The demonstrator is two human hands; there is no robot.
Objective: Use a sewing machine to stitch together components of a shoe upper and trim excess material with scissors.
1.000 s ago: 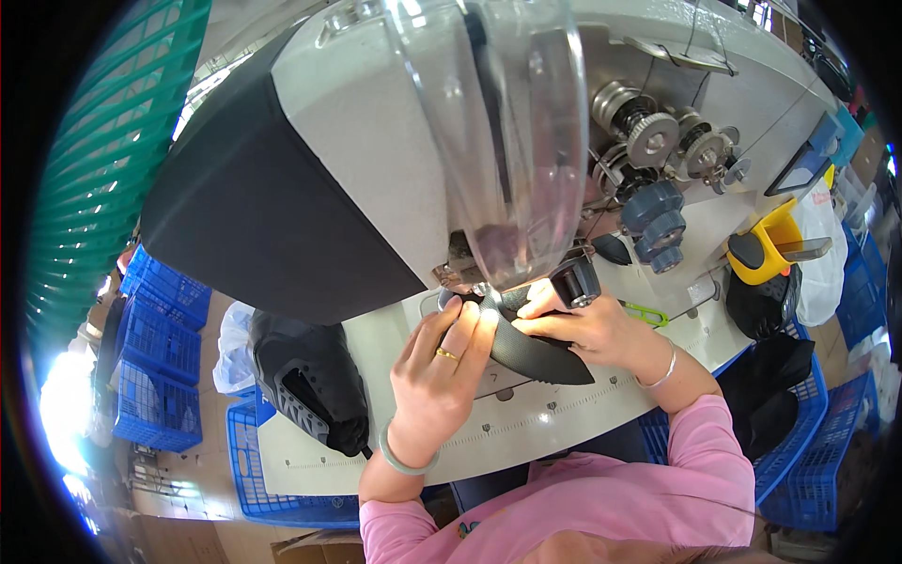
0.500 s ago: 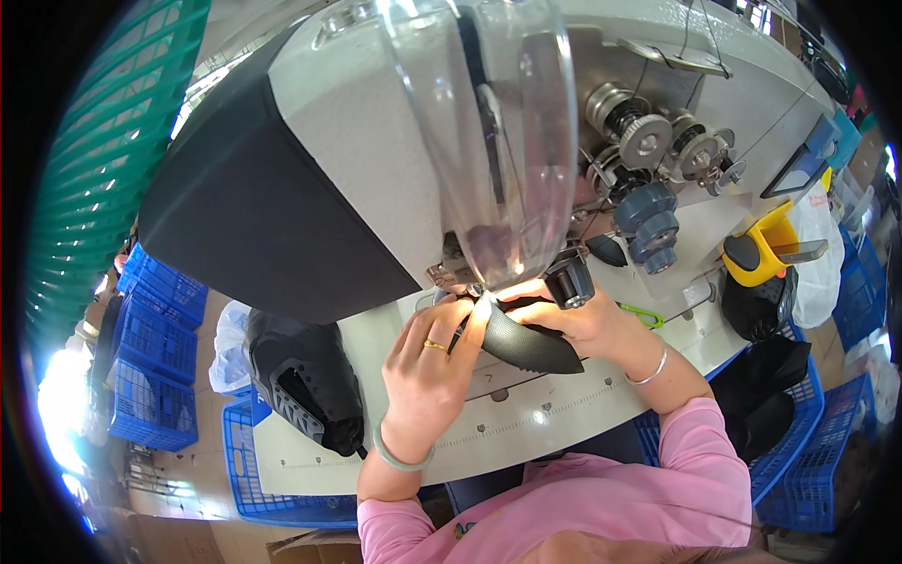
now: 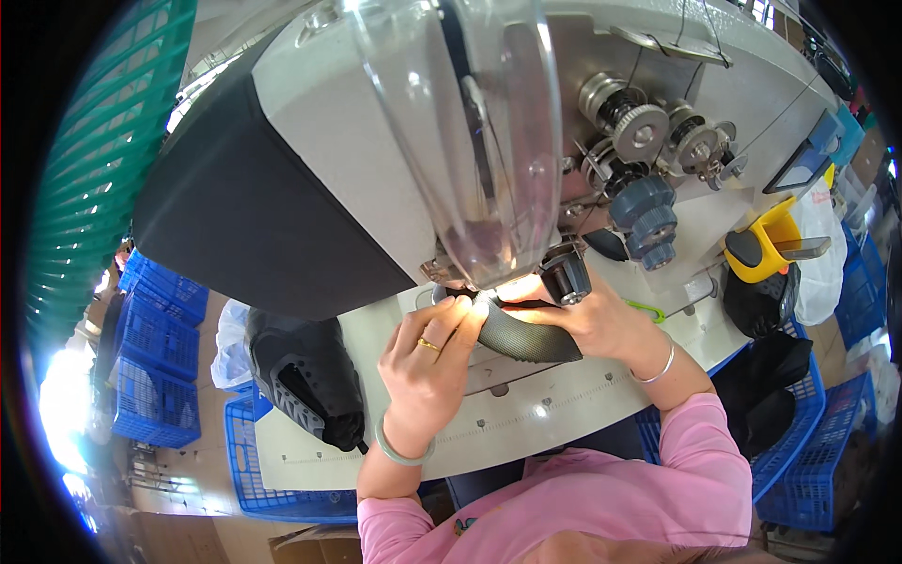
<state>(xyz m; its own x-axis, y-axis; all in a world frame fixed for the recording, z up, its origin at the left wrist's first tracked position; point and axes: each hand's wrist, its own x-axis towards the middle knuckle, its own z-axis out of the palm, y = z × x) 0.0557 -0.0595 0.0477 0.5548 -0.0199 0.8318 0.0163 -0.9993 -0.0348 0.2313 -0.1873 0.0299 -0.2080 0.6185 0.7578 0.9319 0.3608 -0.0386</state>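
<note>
A dark, textured, curved piece of shoe material [image 3: 528, 340] lies under the lit needle area of a sewing machine [image 3: 329, 132]. My left hand [image 3: 427, 362], with a gold ring and a pale bangle, pinches the left end of this piece close to the needle. From the right, my right hand [image 3: 601, 318] grips it, its fingertips partly hidden behind the machine's dark knob [image 3: 566, 274]. A clear plastic shield [image 3: 460, 141] hangs in front of the needle bar, and the needle tip itself is lost in the glare.
A stack of black shoe uppers [image 3: 303, 376] lies on the table's left. To the right are a green-handled tool [image 3: 646, 310], a yellow holder [image 3: 766, 246] and a blue crate [image 3: 794, 432] with black pieces. Another blue crate [image 3: 246, 461] stands below left; a green basket [image 3: 103, 141] rises upper left.
The shoe piece has turned, its free right end swinging slightly up. Both hands stay on it, the left shifting a little leftward. The view has also shifted slightly.
</note>
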